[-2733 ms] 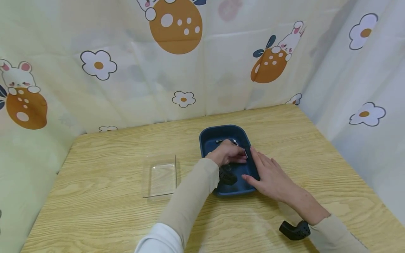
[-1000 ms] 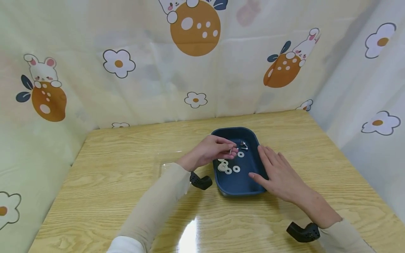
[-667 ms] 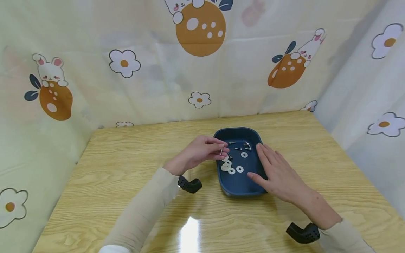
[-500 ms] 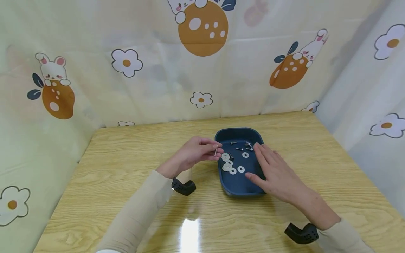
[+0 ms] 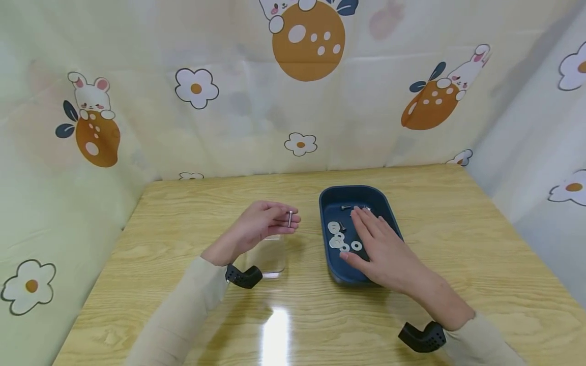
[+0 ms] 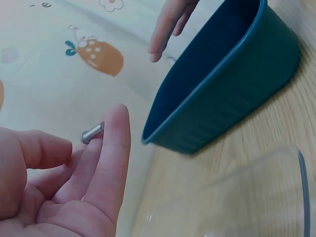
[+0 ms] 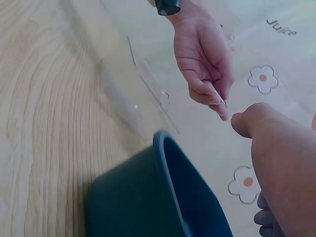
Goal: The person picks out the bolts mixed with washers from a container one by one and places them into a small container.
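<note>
My left hand holds a small silver bolt among its fingers, above a clear plastic container. In the left wrist view the bolt lies by the fingers, its round head toward the thumb. Straight-fingered, my right hand reaches over the right side of a dark blue box; whether it touches the rim I cannot tell. Inside the box lie several pale flat washers and dark screws. That hand covers the rest of the box's contents.
Both containers stand on a light wood-grain table, the clear one left of the blue box. A patterned curtain hangs behind and at the sides. Each wrist wears a black camera mount.
My left hand has come out of the blue box with the bolt and moved left, over the clear container. The right hand stays at the box and now reaches further over it.
</note>
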Demonstrator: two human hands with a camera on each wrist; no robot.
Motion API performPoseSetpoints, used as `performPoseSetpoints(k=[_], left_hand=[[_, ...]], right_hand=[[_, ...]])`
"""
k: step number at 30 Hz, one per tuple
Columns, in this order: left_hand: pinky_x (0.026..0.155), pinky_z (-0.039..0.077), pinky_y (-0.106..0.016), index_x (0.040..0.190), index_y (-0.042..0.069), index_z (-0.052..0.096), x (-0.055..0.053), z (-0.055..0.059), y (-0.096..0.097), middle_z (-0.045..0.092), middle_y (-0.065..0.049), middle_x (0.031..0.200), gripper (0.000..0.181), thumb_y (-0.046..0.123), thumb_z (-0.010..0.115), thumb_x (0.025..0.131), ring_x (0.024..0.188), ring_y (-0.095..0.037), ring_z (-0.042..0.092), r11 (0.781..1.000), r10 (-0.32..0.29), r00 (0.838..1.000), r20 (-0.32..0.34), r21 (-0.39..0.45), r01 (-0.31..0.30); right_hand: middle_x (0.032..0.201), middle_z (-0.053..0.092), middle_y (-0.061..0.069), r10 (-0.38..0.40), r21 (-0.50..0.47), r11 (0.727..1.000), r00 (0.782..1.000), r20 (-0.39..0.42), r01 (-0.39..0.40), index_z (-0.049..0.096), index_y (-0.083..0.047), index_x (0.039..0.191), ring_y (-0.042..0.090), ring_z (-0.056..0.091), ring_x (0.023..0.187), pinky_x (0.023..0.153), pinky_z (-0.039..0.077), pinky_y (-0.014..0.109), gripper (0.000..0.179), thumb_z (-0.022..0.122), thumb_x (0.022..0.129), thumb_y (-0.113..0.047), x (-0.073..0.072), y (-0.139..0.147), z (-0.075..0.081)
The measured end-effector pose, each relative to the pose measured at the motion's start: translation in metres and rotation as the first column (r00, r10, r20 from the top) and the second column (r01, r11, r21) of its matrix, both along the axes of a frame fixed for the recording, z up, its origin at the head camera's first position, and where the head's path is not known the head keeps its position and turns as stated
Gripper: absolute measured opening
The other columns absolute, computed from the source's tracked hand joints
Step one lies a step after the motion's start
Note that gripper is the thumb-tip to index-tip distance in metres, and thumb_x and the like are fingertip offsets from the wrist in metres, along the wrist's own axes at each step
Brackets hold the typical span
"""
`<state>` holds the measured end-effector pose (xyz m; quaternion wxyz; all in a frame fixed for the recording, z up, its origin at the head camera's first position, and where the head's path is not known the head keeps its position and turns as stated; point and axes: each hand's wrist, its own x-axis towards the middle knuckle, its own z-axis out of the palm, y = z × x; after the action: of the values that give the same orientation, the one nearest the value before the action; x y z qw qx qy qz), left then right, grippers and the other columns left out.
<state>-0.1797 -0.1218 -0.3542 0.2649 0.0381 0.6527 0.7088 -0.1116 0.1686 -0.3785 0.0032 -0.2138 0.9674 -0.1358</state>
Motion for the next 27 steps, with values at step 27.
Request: performPoseSetpoints(k=[27], left_hand=[[0.096, 0.058, -0.032, 0.134, -0.012, 0.05, 0.008, -0.018, -0.046, 0.061, -0.027, 0.129, 0.036, 0.002, 0.045, 0.101, 0.122, -0.038, 0.061, 0.99, 0.086, 0.996, 0.002, -0.112, -0.085]], right_hand=[[0.168, 0.006, 0.01, 0.172, -0.002, 0.985, 0.985, 0.02, -0.172, 0.012, -0.005, 0.158, 0.026, 0.007, 0.156, 0.128, 0.018, 0.045, 0.095, 0.034, 0.095, -0.073, 0.0, -0.11, -0.011]])
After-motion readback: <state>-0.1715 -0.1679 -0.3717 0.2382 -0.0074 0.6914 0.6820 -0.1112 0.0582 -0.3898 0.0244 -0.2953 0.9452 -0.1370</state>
